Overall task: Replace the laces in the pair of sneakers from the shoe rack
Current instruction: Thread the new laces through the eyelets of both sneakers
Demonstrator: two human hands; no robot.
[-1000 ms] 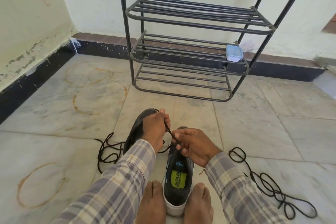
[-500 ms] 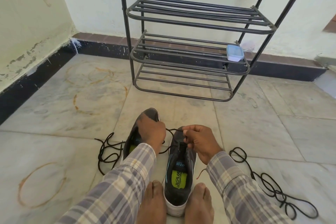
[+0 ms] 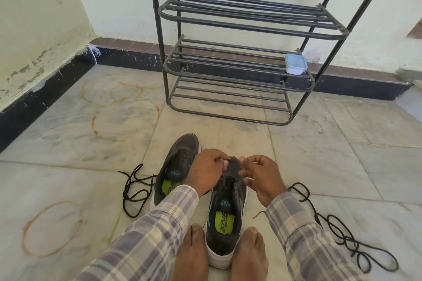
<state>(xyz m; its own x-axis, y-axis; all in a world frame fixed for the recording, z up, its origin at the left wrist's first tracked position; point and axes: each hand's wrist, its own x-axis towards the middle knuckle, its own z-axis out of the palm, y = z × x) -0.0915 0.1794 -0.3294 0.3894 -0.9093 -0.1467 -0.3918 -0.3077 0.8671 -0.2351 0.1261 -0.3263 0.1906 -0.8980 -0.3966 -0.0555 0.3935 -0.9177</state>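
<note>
At lower centre of the frame, a dark sneaker (image 3: 228, 212) with a green insole: toe pointing up the frame, heel wedged between two bare feet (image 3: 194, 255) at the bottom edge. Over its front half, both hands, nearly meeting above the toe cap.

Just left of the lacing, the left hand (image 3: 205, 173): fingers curled, thumb and forefinger pressed together on the black lace (image 3: 226, 179) at the upper eyelets. Just right of the lacing, the right hand (image 3: 262, 180): fingers curled too, tips pinched on that lace at the shoe's right edge. Between them, only the toe cap and a short crossing of lace. Amount of strand under the fingertips: hard to tell.

Left of centre, a second sneaker (image 3: 175, 166), toe up the frame, partly under the left wrist and plaid sleeve (image 3: 173, 207). Against its left side, a loose lace (image 3: 134, 191) in loops on the marble floor (image 3: 68, 143). At lower right, a second loose lace (image 3: 342, 238), one end near the right wrist, the rest trailing toward the corner, well apart from the wedged sneaker.

Across upper centre, a metal shoe rack (image 3: 249, 26) against the wall, with a small lidded plastic box (image 3: 295, 64) on the right end of its middle shelf.
</note>
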